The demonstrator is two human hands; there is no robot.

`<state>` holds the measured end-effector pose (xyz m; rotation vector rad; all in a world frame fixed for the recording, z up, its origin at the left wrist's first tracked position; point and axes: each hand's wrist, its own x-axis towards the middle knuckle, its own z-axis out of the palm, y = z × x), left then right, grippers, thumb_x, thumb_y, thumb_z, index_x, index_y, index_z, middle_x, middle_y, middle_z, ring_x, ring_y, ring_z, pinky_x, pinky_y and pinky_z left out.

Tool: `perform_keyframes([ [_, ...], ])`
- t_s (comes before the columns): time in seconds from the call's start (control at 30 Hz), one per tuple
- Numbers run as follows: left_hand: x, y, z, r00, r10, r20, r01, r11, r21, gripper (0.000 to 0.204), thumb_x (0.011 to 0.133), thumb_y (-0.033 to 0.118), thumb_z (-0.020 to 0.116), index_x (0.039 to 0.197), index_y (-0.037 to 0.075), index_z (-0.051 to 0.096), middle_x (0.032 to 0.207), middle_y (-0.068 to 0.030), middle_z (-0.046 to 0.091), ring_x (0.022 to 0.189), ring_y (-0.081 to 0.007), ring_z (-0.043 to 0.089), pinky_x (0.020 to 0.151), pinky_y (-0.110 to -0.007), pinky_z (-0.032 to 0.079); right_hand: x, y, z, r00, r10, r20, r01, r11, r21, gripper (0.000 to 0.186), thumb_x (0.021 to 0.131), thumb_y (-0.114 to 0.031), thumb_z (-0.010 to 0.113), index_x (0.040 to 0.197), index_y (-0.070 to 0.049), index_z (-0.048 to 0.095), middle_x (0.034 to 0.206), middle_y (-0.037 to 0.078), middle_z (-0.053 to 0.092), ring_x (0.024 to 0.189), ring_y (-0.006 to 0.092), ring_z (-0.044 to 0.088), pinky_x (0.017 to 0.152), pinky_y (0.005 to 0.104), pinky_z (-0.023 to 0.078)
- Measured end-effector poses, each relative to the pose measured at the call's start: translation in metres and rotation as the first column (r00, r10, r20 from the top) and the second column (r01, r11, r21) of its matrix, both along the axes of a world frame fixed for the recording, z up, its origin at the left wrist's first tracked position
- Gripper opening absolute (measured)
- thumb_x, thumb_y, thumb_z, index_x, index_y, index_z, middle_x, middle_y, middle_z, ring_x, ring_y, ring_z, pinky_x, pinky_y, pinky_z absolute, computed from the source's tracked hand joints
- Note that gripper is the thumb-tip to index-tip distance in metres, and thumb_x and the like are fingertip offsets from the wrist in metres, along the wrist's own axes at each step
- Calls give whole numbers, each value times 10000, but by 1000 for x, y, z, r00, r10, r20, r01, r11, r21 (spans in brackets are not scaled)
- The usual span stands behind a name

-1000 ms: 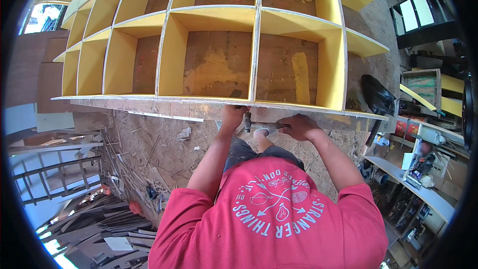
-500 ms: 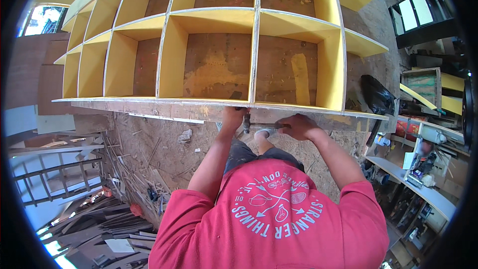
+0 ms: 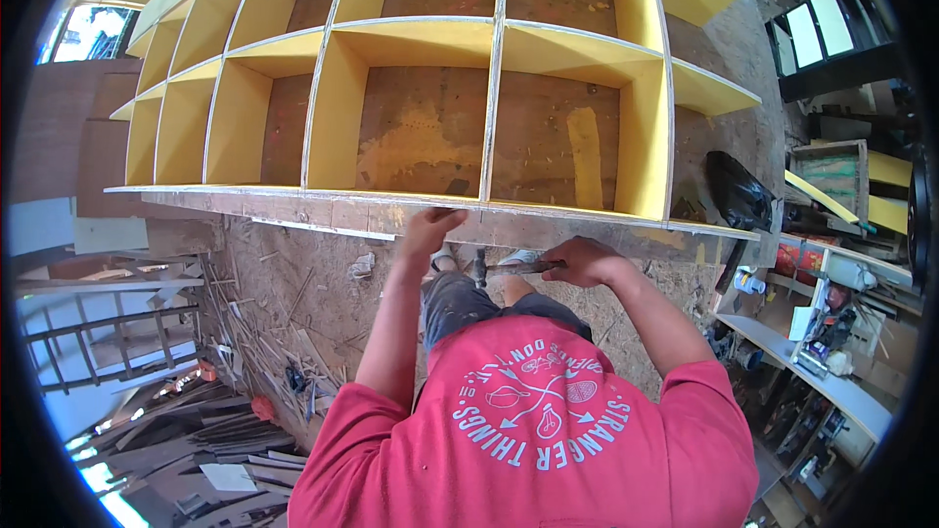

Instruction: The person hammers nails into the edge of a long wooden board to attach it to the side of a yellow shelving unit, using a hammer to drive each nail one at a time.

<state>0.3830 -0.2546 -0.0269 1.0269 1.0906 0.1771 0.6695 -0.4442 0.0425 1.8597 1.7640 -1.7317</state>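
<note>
My right hand (image 3: 584, 262) is closed round the handle of a hammer (image 3: 528, 268), held level just below the near edge of a yellow shelf unit (image 3: 391, 198). The hammer's head points left and stays apart from the edge. My left hand (image 3: 428, 233) is raised to that same edge, left of the hammer head, with its fingers drawn together against the board. Whatever those fingers may pinch is too small to make out. The shelf unit is a grid of open yellow compartments with pale board edges, lying on a worn wooden worktop (image 3: 548, 229).
A black plastic bag (image 3: 736, 188) lies by the unit's right end. At the right stands a cluttered bench (image 3: 822, 362) with tools. Wood scraps (image 3: 225, 430) and offcuts cover the floor at lower left, near a slatted frame (image 3: 112, 352).
My left hand has shifted left along the edge, away from the hammer head. The hammer has come slightly down and nearer to me, still in my right hand.
</note>
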Motion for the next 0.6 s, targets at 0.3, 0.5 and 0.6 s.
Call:
perform_keyframes([
  [0.3, -9, 31, 64, 891, 442, 108, -392, 866, -311, 567, 907, 587, 761, 1134, 95, 595, 909, -84, 696, 463, -52, 334, 417, -235, 257, -12, -20, 2, 984, -66, -166, 45, 991, -128, 537, 1026, -338, 657, 1492, -86, 569, 1306, 246, 702, 1209, 447, 655, 1024, 479, 518],
  [0.5, 8, 23, 49, 841, 524, 137, -497, 847, -192, 409, 876, 502, 726, 815, 112, 618, 718, -127, 711, 402, -71, 356, 391, -236, 280, -15, -52, -8, 989, -55, -134, 65, 995, 69, 479, 1045, -314, 608, 1474, -103, 570, 1317, 256, 685, 1202, 436, 659, 1020, 469, 507],
  [0.6, 9, 21, 49, 818, 547, 179, -516, 835, -191, 384, 847, 480, 734, 765, 128, 606, 677, -105, 692, 398, -77, 359, 393, -245, 276, -34, -65, -11, 994, -3, -111, 11, 997, 70, 551, 1057, -386, 608, 1539, -124, 552, 1414, 252, 649, 1283, 428, 637, 1081, 449, 495],
])
